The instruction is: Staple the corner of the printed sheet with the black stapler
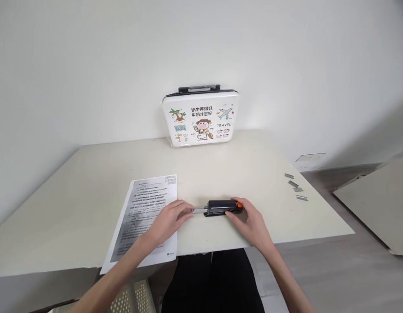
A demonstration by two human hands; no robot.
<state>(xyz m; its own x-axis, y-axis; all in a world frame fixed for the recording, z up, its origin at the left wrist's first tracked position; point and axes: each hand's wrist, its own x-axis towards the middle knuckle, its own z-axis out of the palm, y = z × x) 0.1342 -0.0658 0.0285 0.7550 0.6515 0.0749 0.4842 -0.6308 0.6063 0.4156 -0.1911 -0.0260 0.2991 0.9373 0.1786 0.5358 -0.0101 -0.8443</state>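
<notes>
A black stapler [221, 206] with an orange part at its right end lies on the table near the front edge. My right hand [251, 221] grips that right end, thumb in front and fingers behind. From the stapler's left end a thin metal tray [199, 210] sticks out. My left hand [171, 217] pinches the tray's far left tip between thumb and fingers. Whether staples lie in the tray is too small to tell. Under my left hand and forearm is a printed sheet of paper [145, 191], partly covered by them.
Several staple strips [293, 184] lie near the table's right edge. A white cartoon-printed case [201, 119] with a black handle stands against the wall at the back. The white table [100, 174] ends at the front above my legs. A wall socket plate [311, 157] sits at right.
</notes>
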